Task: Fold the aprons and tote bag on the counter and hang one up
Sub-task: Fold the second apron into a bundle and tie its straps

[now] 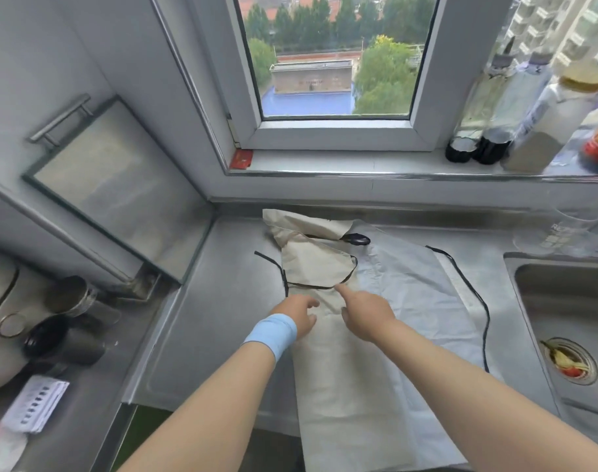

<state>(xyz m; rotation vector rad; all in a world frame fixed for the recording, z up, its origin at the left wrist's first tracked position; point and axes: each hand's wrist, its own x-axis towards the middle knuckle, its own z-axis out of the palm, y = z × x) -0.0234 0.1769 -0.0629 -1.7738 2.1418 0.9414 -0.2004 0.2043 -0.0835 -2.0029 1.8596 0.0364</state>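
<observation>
A beige apron (345, 376) lies lengthwise on the steel counter (209, 335), folded into a long strip, its black strap (324, 286) looping across the upper part. It rests on a pale grey-white apron (423, 301) spread flat beneath, whose black tie (474, 301) trails along the right side. A crumpled beige tote bag (304, 226) sits at the back by the wall. My left hand (299, 316), with a blue wristband, rests on the beige apron's left edge with relaxed fingers. My right hand (365, 311) points its index finger at the black strap, touching the cloth.
A sink (563, 301) with food scraps in its drain is at the right. Bottles (495, 107) stand on the window sill. A glass measuring cup (569, 229) sits behind the sink. Metal cups (72, 298) and a cooker crowd the left counter under a tilted hood.
</observation>
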